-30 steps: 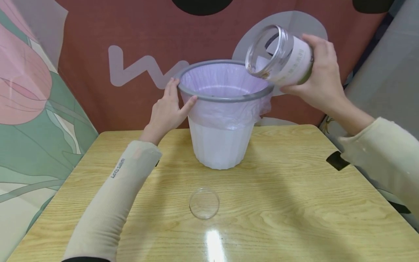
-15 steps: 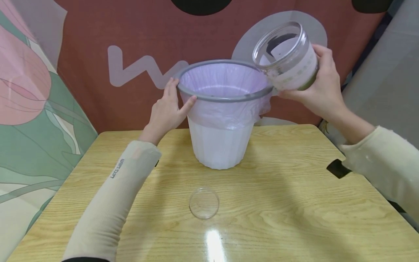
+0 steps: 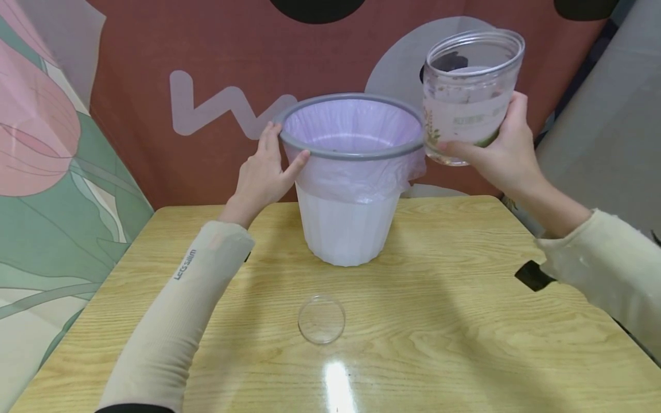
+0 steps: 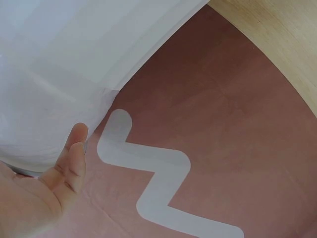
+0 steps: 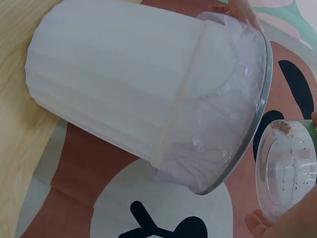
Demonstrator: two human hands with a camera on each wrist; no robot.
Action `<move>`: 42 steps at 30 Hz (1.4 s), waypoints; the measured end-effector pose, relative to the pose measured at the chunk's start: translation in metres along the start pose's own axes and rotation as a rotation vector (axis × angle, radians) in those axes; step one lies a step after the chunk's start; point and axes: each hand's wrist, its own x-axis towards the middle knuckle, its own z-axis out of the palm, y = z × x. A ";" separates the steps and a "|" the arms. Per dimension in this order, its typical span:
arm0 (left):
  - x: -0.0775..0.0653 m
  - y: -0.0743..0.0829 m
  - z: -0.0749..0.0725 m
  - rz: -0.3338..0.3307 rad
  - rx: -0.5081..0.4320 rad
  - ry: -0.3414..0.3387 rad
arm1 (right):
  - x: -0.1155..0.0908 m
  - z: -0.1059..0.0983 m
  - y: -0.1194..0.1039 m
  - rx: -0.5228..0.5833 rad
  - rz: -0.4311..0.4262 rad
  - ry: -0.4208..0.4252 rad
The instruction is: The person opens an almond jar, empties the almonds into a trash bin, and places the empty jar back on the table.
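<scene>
My right hand (image 3: 508,158) grips a clear glass jar (image 3: 467,117) with a white label, raised beside the right rim of a white trash bin (image 3: 348,226). The jar stands nearly upright, its mouth uncovered. Dark specks cling to its glass in the right wrist view, where the jar's base (image 5: 285,168) shows. A grey ring rims the bin, and a pale purple bag (image 3: 356,180) lines it and folds over the outside. At the bin's left rim rests my left hand (image 3: 263,178); its fingers (image 4: 72,163) lie fairly straight against the outside wall.
On the wooden table (image 3: 439,321), in front of the bin, lies a clear round lid (image 3: 321,320). A red patterned cloth (image 3: 217,51) hangs close behind the table. A black patch (image 3: 534,275) is at the right edge.
My right hand has turned the jar from tilted over the bin's rim to nearly upright and moved it right. The left hand, bin and lid stay put.
</scene>
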 end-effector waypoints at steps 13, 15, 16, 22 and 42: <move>0.001 0.000 0.001 0.000 0.003 0.000 | -0.010 0.000 0.002 0.112 0.026 -0.057; 0.000 0.000 0.000 0.000 0.002 -0.001 | -0.011 0.001 0.003 0.109 0.030 -0.057; 0.000 0.000 0.000 0.001 0.001 -0.002 | -0.012 0.001 0.003 0.108 0.031 -0.056; 0.000 0.000 0.000 0.002 -0.001 -0.009 | -0.016 0.002 0.007 0.131 0.026 -0.061; -0.001 0.000 0.000 0.006 -0.004 -0.007 | -0.034 0.008 0.013 0.226 -0.035 -0.090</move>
